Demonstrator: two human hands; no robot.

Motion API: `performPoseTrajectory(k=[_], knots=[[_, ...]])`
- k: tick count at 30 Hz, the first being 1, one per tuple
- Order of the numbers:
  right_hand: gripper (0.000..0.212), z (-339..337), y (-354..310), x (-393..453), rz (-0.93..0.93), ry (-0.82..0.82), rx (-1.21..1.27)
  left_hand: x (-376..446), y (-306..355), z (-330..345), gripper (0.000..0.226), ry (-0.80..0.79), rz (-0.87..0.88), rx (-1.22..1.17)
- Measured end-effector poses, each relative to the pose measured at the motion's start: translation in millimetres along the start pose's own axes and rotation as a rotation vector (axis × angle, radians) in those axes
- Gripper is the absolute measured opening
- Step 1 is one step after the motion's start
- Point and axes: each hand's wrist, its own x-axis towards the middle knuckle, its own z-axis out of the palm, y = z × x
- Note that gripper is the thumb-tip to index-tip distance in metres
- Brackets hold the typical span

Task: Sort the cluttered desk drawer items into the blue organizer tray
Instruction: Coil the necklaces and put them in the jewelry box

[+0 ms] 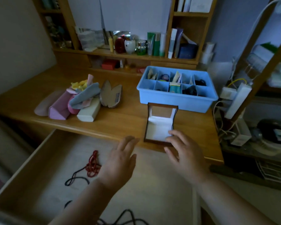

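The blue organizer tray stands on the wooden desk at the right, its compartments holding small items. In front of it an open brown jewellery box with white lining sits near the desk's front edge. My right hand hovers at the box's near right corner, fingers spread and relaxed, holding nothing. My left hand is over the open drawer, fingers straight, also holding nothing. Inside the drawer lie a red beaded string and dark cords.
A pile of glasses cases and cloths lies on the desk's left half. Bottles and boxes fill the shelf behind. A power strip and cables hang at the desk's right end.
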Motion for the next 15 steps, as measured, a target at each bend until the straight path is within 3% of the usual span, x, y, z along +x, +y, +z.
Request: performPoseTrajectory(k=[2, 5, 8, 11, 15], knots=[[0.014, 11.9, -16.8, -26.2, -0.026, -0.069, 0.089, -34.2, -20.6, -2.4, 0.034, 0.041, -0.142, -0.076], [0.024, 47.9, -46.9, -74.9, 0.233, -0.515, 0.191, -90.6, -48.2, 7.8, 0.023, -0.030, -0.418, -0.175], [0.035, 84.1, -77.9, -111.7, 0.353, -0.808, 0.121, -124.1, -62.8, 18.2, 0.023, -0.116, -0.504, -0.163], [0.047, 108.1, -102.4, -135.1, 0.290, -0.884, -0.042, -133.7, -66.6, 22.7, 0.023, -0.135, -0.486, -0.129], [0.026, 104.4, -98.8, -136.1, 0.297, -0.807, -0.115, -134.9, -63.1, 25.1, 0.023, -0.179, -0.498, -0.119]])
